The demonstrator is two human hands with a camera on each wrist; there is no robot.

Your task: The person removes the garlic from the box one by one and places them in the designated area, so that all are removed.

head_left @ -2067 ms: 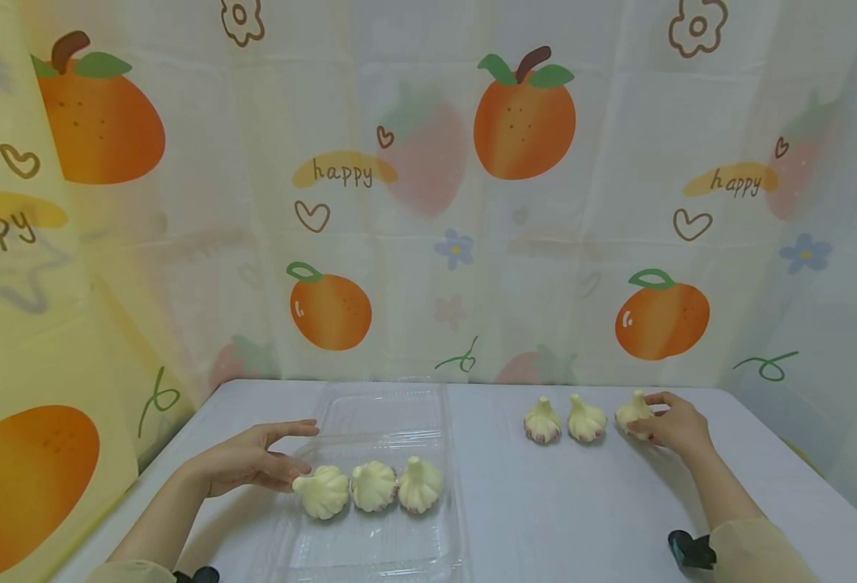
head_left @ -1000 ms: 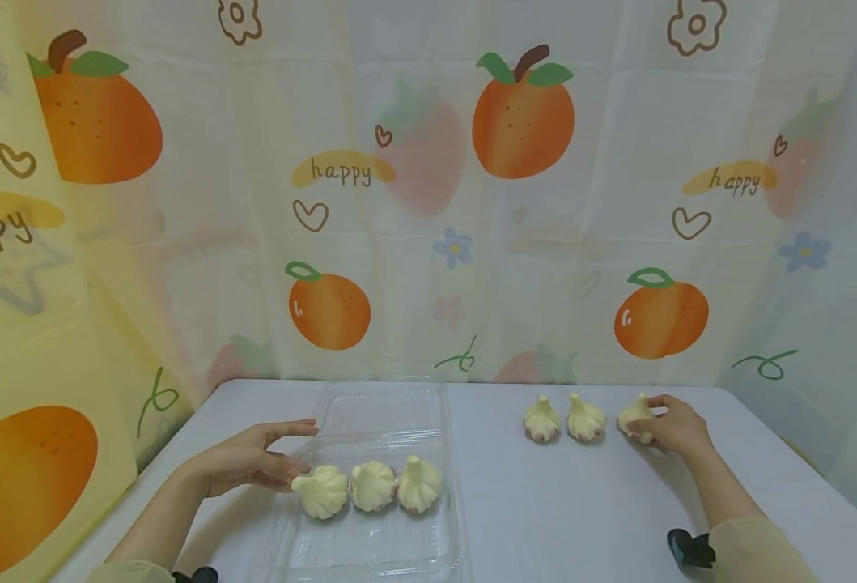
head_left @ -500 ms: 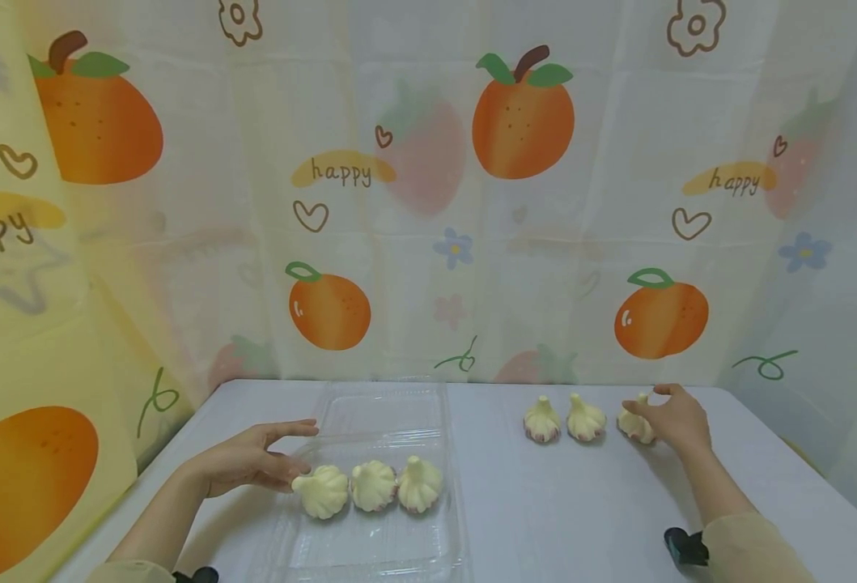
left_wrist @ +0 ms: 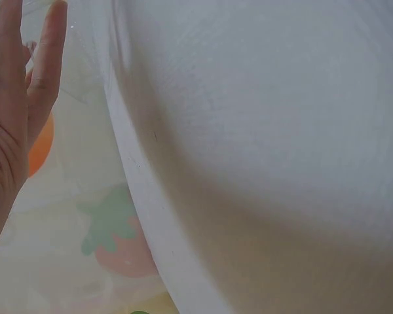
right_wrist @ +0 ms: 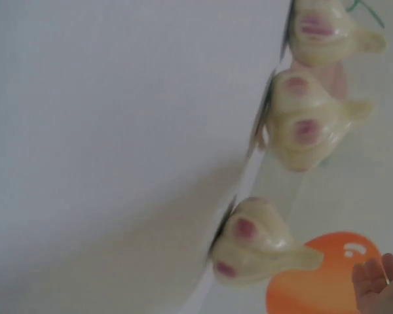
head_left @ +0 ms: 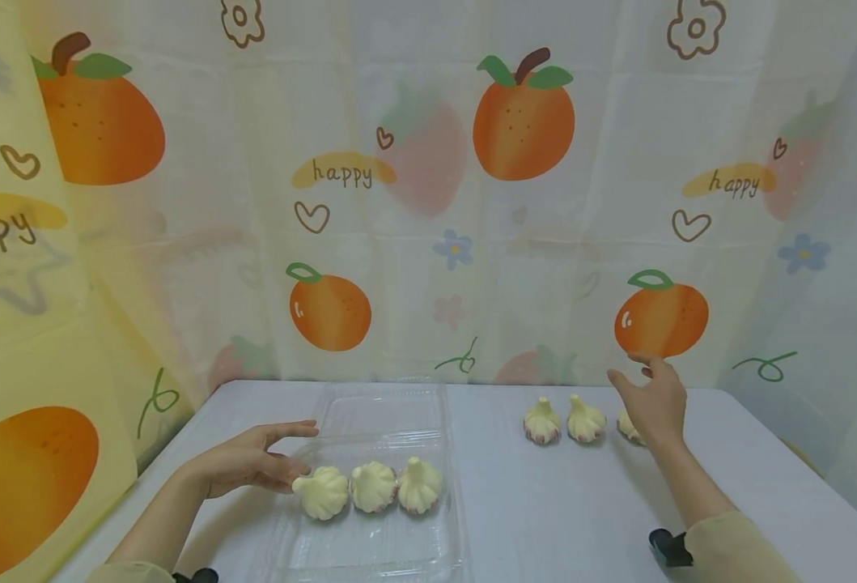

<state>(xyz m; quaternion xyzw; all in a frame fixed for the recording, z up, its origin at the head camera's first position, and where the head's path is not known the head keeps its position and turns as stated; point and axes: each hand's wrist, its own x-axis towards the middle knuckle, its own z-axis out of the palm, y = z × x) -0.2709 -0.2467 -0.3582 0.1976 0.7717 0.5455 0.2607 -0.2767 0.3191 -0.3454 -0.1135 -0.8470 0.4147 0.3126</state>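
Note:
My left hand [head_left: 246,460] is at the left side of a clear plastic clamshell box [head_left: 370,559], its fingers extended. Its thumb side is by the stem of the leftmost garlic bulb [head_left: 324,492]; whether they touch I cannot tell. Beside that bulb sit a middle bulb [head_left: 374,487] and a right-hand bulb [head_left: 420,486] in the box. My right hand [head_left: 655,401] is raised, holding nothing, fingers apart, over the far right of the table. Behind its wrist a garlic bulb [right_wrist: 259,245] stands upright, partly hidden in the head view. Two more bulbs, one left [head_left: 542,421] and one nearer [head_left: 586,419], stand in line with it.
A white-covered table [head_left: 545,518] carries everything. The box's lid [head_left: 384,405] lies folded back towards the rear edge. A fruit-printed curtain [head_left: 413,243] hangs right behind the table, and another yellowish fold [head_left: 27,324] hangs along the left.
My right hand has let go of the rightmost garlic bulb and lifted up and slightly left. That bulb stays on the table. The left hand and the boxed bulbs have kept their places.

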